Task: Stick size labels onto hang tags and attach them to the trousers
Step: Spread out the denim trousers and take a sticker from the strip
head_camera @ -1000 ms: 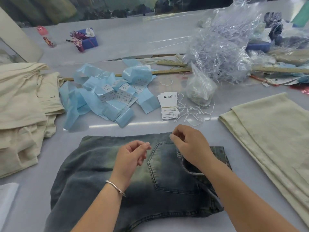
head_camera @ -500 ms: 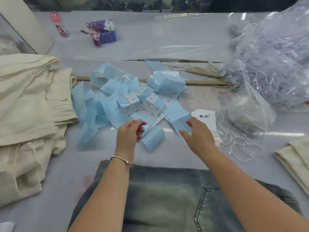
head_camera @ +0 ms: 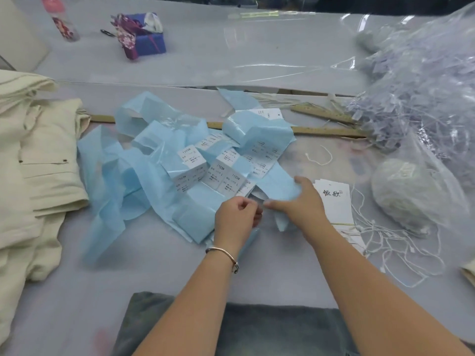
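Observation:
A tangle of light blue backing strips (head_camera: 159,165) carrying white size labels (head_camera: 226,173) lies mid-table. My left hand (head_camera: 236,219) has its fingers curled at the near end of a strip and pinches it. My right hand (head_camera: 300,201) lies just right of it, fingers reaching over the blue strip and touching it. A stack of white hang tags (head_camera: 336,201) sits under and beside my right wrist, with loose white strings (head_camera: 401,242) to its right. Faded blue jeans (head_camera: 257,327) lie at the near edge under my forearms.
Cream trousers (head_camera: 33,163) are piled at the left. A big clear bag of plastic fasteners (head_camera: 421,98) and a smaller bag (head_camera: 408,194) crowd the right. Wooden rulers (head_camera: 323,131) lie behind the strips. A purple box (head_camera: 146,37) and a pink bottle (head_camera: 61,19) stand far back.
Both hands left the jeans' waistband and reached forward to the blue label strips. My left hand now pinches a strip end and my right hand has come over beside it.

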Demonstrator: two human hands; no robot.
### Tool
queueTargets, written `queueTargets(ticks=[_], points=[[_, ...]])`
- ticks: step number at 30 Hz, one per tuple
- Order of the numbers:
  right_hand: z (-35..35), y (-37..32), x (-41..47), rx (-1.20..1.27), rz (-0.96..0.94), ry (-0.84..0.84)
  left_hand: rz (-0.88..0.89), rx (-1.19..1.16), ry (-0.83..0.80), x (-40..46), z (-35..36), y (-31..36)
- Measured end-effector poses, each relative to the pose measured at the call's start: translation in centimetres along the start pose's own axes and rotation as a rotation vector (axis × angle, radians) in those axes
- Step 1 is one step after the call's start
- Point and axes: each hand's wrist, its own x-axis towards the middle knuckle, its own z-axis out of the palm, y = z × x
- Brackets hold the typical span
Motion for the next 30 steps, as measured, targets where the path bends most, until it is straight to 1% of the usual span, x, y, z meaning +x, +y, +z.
queueTargets(ticks=[2,3,6,7,10,11,12,13,14,15,16,17,18,20,21,25,28,30], points=[[-0.5,0.2,-1.1,0.337,0.077,0.004,0.011,-0.011,0.009,-0.3,-0.1,-0.6],[-0.6,0.3,-1.8,0.419,0.09,0.008,0.007,-0.02,-0.005,-0.5,-0.1,-0.8],[-0.5,0.9,-3.8,0.383,0.047,-0.002,-0.059,-0.12,-0.072,-1.0,0.0,-1.0],[-0.5,1.1,-4.3,0.356,0.067,-0.048,-0.067,-0.131,-0.081,-1.0,0.0,-1.0],[-0.9,1.5,-5.0,0.242,0.155,-0.28,-0.043,-0.059,-0.074,-0.8,-0.3,-1.2],[-1.0,1.4,-4.8,0.209,0.171,-0.299,-0.036,-0.034,-0.074,-0.8,-0.4,-1.2],[-1.1,1.2,-4.4,0.184,0.175,-0.24,-0.03,-0.025,-0.08,-0.9,-0.4,-1.3],[-1.1,0.9,-3.8,0.149,0.16,-0.119,-0.022,-0.001,-0.084,-0.9,-0.5,-1.4],[-0.9,0.6,-3.1,0.099,0.104,0.012,-0.01,0.024,-0.083,-0.9,-0.5,-1.6],[-0.7,0.3,-2.3,0.064,0.04,0.107,0.0,0.05,-0.083,-1.0,-0.5,-1.6],[-0.4,-0.2,-1.4,0.072,0.005,0.156,0.006,0.055,-0.083,-1.1,-0.5,-1.7],[0.0,-0.6,-0.4,0.13,0.019,0.165,0.011,0.059,-0.085,-1.1,-0.5,-1.6],[0.2,-1.2,0.7,0.244,0.076,0.141,0.014,0.06,-0.087,-1.1,-0.5,-1.5],[0.7,-2.4,2.9,0.508,0.241,0.082,0.018,0.069,-0.094,-1.2,-0.6,-1.4],[0.9,-2.9,3.9,0.579,0.288,0.078,0.021,0.074,-0.103,-1.2,-0.6,-1.3],[1.7,-3.2,7.5,0.568,0.258,0.186,0.053,0.122,-0.111,-0.8,-1.4,-1.2],[1.9,-2.8,9.0,0.536,0.308,0.219,0.079,0.165,-0.098,-0.5,-1.9,-1.0],[1.5,-2.8,9.8,0.476,0.29,0.232,0.104,0.215,-0.075,-0.5,-2.0,-0.9]])
